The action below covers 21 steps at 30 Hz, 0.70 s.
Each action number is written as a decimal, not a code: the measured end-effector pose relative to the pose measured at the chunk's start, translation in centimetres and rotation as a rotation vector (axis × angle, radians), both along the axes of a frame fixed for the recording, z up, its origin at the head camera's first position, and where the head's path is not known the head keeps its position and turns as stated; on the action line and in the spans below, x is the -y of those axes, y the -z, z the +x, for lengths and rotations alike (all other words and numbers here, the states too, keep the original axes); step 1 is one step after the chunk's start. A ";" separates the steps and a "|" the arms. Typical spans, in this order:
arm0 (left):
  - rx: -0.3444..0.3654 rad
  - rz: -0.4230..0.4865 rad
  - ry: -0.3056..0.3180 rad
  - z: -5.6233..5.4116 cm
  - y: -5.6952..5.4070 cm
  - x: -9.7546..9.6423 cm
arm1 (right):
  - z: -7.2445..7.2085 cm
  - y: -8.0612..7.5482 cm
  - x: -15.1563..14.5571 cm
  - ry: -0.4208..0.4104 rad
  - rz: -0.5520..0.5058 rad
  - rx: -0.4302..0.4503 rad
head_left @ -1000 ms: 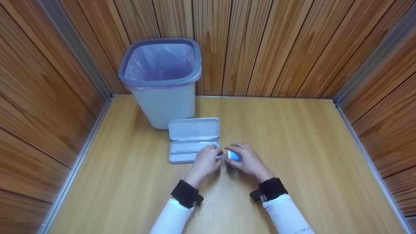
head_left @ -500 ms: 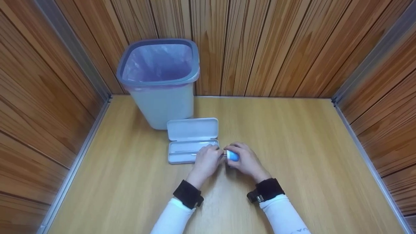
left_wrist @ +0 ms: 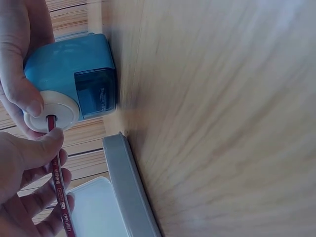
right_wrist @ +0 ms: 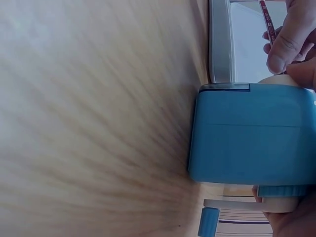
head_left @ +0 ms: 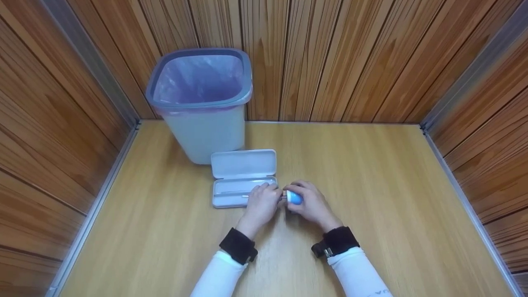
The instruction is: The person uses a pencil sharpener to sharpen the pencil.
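Note:
A blue pencil sharpener [left_wrist: 64,59] with a white round front stands on the wooden table. My right hand [head_left: 312,204] grips its body from the right, around front and back. At its rear, the right wrist view shows a crank with a blue knob [right_wrist: 208,222]. My left hand [head_left: 262,204] pinches a dark red pencil [left_wrist: 60,190] between thumb and fingers. The pencil's front end sits in the sharpener's hole, so its tip is hidden. Just behind the left hand lies a pale grey pencil case [head_left: 243,165] with its lid raised.
A bin [head_left: 206,132] with a grey rim and a plastic liner stands at the back left, just behind the pencil case. A thin pale stick-like item [head_left: 245,196] shows over the case tray. Wood-panelled walls [head_left: 342,62] enclose the table [head_left: 371,177] on three sides.
My left hand has come slightly closer to the sharpener, and less of the pencil shows between the hands. My right hand keeps its grip on the sharpener.

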State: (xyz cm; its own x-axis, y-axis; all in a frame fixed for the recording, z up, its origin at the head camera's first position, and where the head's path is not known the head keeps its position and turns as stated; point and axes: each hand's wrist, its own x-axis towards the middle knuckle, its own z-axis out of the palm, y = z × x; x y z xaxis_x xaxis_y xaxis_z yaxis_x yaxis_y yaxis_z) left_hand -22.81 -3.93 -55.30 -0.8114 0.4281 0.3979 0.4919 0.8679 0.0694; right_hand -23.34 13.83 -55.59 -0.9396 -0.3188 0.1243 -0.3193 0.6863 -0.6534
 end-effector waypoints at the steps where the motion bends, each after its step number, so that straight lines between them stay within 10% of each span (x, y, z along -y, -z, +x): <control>1: -0.006 -0.005 -0.001 0.0 0.0 0.0 | 0.0 0.0 0.0 0.001 0.000 -0.008; 21: 0.077 0.043 0.075 -0.4 -0.7 0.9 | 0.0 0.1 0.3 0.008 -0.013 -0.040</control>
State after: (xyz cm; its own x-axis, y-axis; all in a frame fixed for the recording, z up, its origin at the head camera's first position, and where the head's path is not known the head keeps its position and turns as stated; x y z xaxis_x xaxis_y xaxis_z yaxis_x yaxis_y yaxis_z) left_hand -23.23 -4.86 -54.64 -0.8065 0.4728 0.3551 0.5472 0.8243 0.1453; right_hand -23.37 13.54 -55.68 -0.9362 -0.3099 0.1657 -0.3400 0.6801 -0.6495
